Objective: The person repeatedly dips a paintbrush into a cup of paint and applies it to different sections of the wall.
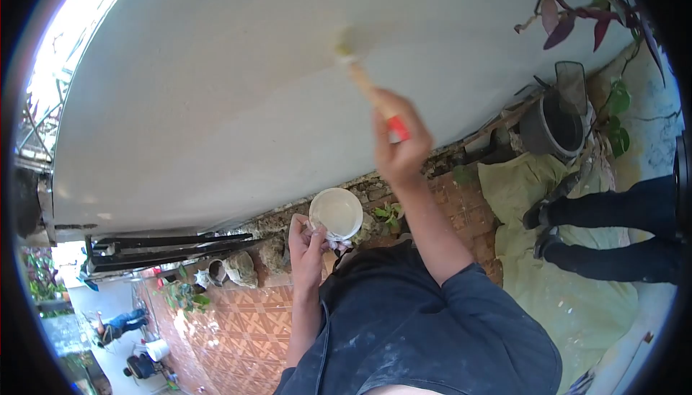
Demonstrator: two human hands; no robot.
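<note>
My right hand (404,139) is closed around the handle of a paintbrush (365,83), a wooden one with a red end. Its bristles are blurred and meet the pale wall (238,85), where a slightly darker, wet-looking band runs beside them. Lower down, my left hand (310,240) grips a small white tub (336,211) from its side and underneath. Pale liquid, like paint, shows inside the tub. White smears mark the fingers of that hand.
A dark bucket (551,132) stands by the wall at right, near a light drop cloth (533,251) where another person's legs (613,236) show. Stones (241,269) and plants (184,298) line the wall's foot. Purple leaves (559,31) hang upper right. Other people (115,330) are far left.
</note>
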